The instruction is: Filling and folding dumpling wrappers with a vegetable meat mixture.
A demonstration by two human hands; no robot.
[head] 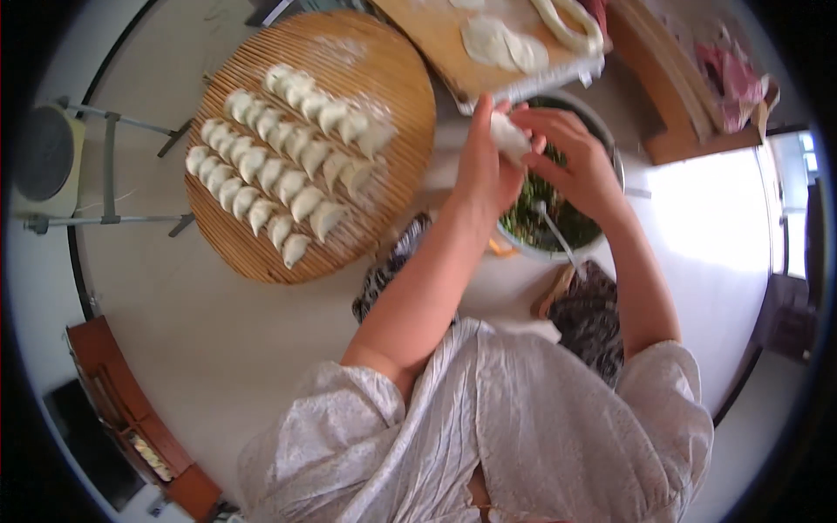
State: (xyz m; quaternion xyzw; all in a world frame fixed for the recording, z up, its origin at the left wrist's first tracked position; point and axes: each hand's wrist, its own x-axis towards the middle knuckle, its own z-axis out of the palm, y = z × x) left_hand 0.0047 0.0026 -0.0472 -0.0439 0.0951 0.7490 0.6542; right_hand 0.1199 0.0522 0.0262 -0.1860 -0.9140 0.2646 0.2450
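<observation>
Between my two hands is a white dough dumpling (509, 138), folded over. My left hand (482, 160) cups it from the left and below, thumb pointing up. From the right, the fingers of my right hand (572, 153) press along its edge. Beneath my hands stands a metal bowl (618, 157) of chopped green filling (533, 219), with a light-handled spoon (556, 229) leaning in it. Left of my hands, several rows of shaped dumplings (269, 173) lie on a round slatted tray (248, 258) dusted with flour.
Beyond the bowl, a wooden board (444, 39) carries flat dough wrappers (500, 46) and a rope of dough (575, 29). Wooden furniture (686, 85) with a pink cloth (729, 82) stands at upper right. A metal-legged stool (49, 153) is at far left.
</observation>
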